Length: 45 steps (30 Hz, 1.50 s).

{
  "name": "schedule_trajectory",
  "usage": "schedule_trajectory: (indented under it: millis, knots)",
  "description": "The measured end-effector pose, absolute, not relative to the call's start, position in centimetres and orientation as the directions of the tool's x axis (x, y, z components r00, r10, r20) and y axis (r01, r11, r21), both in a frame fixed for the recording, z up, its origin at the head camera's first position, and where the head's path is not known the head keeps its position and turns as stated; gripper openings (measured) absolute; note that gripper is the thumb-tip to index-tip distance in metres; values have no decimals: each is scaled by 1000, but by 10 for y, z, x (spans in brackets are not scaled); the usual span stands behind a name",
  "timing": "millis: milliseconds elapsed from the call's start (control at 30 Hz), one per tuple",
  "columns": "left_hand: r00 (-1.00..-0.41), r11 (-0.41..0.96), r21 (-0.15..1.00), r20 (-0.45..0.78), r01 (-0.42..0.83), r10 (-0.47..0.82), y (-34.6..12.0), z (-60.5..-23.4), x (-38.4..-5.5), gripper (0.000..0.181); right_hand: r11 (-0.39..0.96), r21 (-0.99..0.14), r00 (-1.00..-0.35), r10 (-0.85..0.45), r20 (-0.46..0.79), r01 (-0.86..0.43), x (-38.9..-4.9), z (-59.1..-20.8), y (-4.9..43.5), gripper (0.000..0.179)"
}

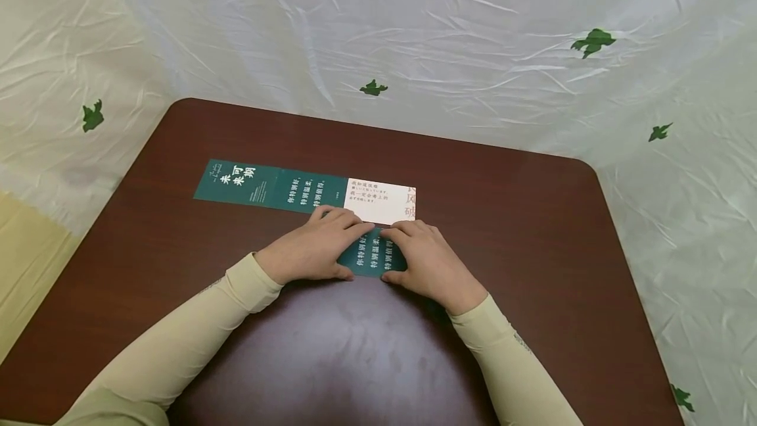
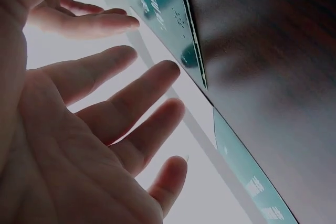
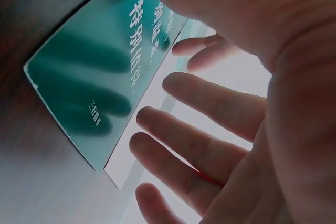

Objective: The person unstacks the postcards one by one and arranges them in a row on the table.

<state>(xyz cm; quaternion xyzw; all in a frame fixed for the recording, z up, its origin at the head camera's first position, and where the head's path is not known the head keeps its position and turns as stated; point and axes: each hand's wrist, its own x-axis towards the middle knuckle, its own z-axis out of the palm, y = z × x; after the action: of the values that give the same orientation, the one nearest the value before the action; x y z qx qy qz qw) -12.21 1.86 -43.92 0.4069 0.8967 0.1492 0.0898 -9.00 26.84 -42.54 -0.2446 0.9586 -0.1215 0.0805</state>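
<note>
A dark green card (image 1: pixel 372 255) with white printed characters lies near the table's front edge, between both hands. My left hand (image 1: pixel 313 242) is at its left side, thumb by the near edge and fingers by the far edge. At the right side, my right hand (image 1: pixel 434 265) lies likewise, its fingers over part of the card. Both wrist views show relaxed, spread fingers; whether the fingertips touch the card I cannot tell. Just beyond, a white card (image 1: pixel 378 201) with red and dark print lines up with a green card (image 1: pixel 310 192) and another green card (image 1: pixel 236 183).
The brown table (image 1: pixel 508 215) has rounded far corners. Behind and beside it hangs wrinkled white sheeting (image 1: pixel 473 38) with several green leaf-like shapes. Yellowish fabric (image 1: pixel 29 268) shows at the left. Light sleeves cover both forearms.
</note>
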Motion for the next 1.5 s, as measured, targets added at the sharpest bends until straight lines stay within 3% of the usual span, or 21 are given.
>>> schedule_trajectory:
  millis: [367, 1000, 1500]
  knots:
    - [-655, 620, 376, -44, 689, 755, 24, -437, -120, 88, 863, -267, -873, -473, -123, -430, -86, -422, 276, 74]
    - [-676, 646, 446, -116, 619, 728, 24, -426, -131, 96, 845, -301, -860, -494, -127, -441, -90, -419, 275, 77]
    - [-680, 633, 448, -74, 631, 730, 80, -429, -171, 97, 880, -357, -914, -382, -139, -314, -116, -406, 324, 79]
